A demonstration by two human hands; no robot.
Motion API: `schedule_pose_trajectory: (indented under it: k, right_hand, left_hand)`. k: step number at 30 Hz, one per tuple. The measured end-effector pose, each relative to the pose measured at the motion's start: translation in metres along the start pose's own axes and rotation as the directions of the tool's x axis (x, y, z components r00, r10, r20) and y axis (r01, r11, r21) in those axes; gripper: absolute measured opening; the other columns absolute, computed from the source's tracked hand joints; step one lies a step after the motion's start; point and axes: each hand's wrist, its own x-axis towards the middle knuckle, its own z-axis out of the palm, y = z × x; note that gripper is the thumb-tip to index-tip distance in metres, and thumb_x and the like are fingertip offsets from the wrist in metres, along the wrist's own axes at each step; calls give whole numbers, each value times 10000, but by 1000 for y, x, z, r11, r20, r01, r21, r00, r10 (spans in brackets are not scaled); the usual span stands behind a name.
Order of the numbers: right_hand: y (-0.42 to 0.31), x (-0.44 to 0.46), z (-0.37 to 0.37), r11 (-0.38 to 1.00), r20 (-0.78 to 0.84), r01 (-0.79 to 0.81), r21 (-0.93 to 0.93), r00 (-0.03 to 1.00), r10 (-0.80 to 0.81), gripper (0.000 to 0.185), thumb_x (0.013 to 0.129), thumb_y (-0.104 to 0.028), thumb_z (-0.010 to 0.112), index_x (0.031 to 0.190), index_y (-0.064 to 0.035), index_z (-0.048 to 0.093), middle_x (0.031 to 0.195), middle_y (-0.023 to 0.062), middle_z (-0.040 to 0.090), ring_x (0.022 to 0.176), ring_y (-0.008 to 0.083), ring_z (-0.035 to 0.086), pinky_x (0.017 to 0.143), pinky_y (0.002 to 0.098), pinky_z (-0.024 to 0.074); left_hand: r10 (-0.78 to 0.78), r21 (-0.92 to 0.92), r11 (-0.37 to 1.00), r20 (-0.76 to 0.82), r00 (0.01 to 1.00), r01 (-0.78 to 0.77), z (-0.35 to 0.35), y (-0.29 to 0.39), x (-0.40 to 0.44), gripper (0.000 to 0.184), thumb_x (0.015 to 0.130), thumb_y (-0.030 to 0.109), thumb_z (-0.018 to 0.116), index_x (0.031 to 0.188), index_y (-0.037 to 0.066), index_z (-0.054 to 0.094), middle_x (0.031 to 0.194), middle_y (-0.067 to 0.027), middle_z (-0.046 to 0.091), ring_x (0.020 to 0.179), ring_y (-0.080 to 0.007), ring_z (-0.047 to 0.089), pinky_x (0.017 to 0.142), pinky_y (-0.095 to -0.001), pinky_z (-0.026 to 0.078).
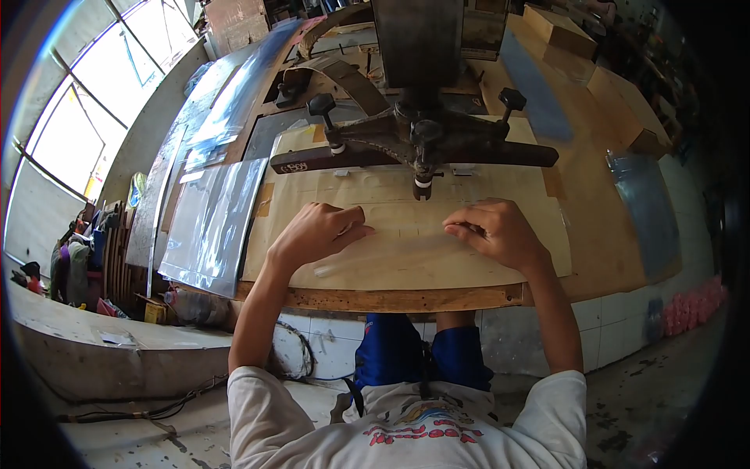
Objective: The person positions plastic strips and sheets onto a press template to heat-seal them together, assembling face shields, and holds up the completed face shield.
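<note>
A thin see-through plastic sheet (394, 248) stretches between my two hands, its outline faint against the pale board (344, 186). My left hand (320, 231) pinches its left side, thumb against the curled fingers. On the other side my right hand (494, 227) pinches it in the same way. Both hands are just above the board, in front of a dark metal press head (422, 141) with a long crossbar, knobs and a white-ringed tip. Small marks show on the board between the hands. The sheet's exact edges are hard to make out.
Stacked clear plastic sheets (211, 223) lie at the table's left, with bluish film (644, 207) at the right. Cardboard boxes (625, 105) stand at the back right. The wooden table edge (398, 300) runs before my body. Cables (148, 410) lie low at the left.
</note>
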Motion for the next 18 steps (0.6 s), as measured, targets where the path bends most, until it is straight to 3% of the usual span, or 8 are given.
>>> schedule_pose_trajectory:
  k: [18]
  right_hand:
    - [-3, 0, -2, 999, 45, -36, 20, 998, 36, 116, 884, -195, 750, 956, -104, 746, 841, 66, 749, 720, 227, 710, 657, 337, 551]
  left_hand:
    - [5, 10, 1000, -14, 1000, -5, 2, -1, 0, 257, 934, 268, 725, 814, 57, 643, 592, -106, 621, 538, -313, 610, 538, -402, 455]
